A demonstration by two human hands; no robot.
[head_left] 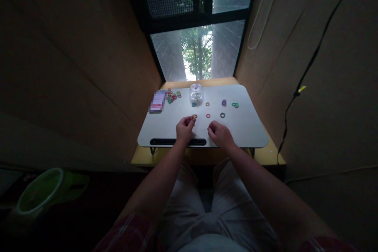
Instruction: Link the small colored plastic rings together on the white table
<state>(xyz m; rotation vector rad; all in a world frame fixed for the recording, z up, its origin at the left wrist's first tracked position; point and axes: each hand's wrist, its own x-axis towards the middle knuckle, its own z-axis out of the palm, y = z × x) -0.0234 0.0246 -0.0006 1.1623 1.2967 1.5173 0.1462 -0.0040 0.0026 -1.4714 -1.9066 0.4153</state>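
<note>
My left hand (pixel 184 128) pinches a small light-coloured hair tie (pixel 193 117) between thumb and forefinger, above the white lap table. My right hand (pixel 219 132) rests low over the tabletop with its fingers curled together; whatever they may hold is hidden. Just beyond the hands lie a pink hair tie (pixel 208 115) and a dark green one (pixel 222 115). Farther back are a blue hair tie (pixel 194 104), a tan one (pixel 207 104), a purple cluster (pixel 224 102) and some green ones (pixel 235 105). A mixed pile of hair ties (pixel 171 96) sits at the back left.
A clear jar (pixel 196 94) stands at the table's back, near the window (pixel 197 53). A phone (pixel 158 100) lies at the left edge. Along the front of the white table (pixel 251 126) runs a black slot (pixel 162 141). A green basket (pixel 39 192) is at lower left.
</note>
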